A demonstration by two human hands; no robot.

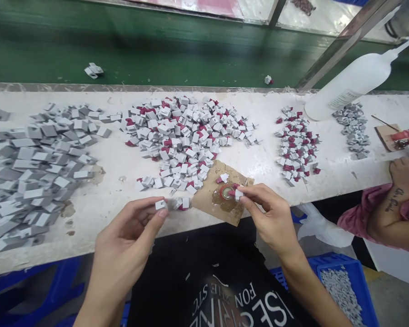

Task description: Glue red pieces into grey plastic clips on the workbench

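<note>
Between thumb and index finger, my left hand (131, 234) holds a small grey block (161, 205) above the table's near edge. My right hand (267, 213) pinches a grey and dark red piece (237, 194), its red end over a small round red-rimmed dish (226, 192). The dish sits on a wet piece of brown cardboard (213, 210). Another grey and red piece (222, 178) lies on the cardboard behind the dish. Just right of my left hand, a few grey and red pieces (182, 203) lie on the table.
Large grey blocks (37, 159) are heaped at left, with grey and red pieces (184, 136) mid-table and a smaller pile (297, 145) to the right. A white bottle (351, 86) stands tilted near a green belt (177, 54). At far right, a co-worker's arm (395, 209) rests by the table.
</note>
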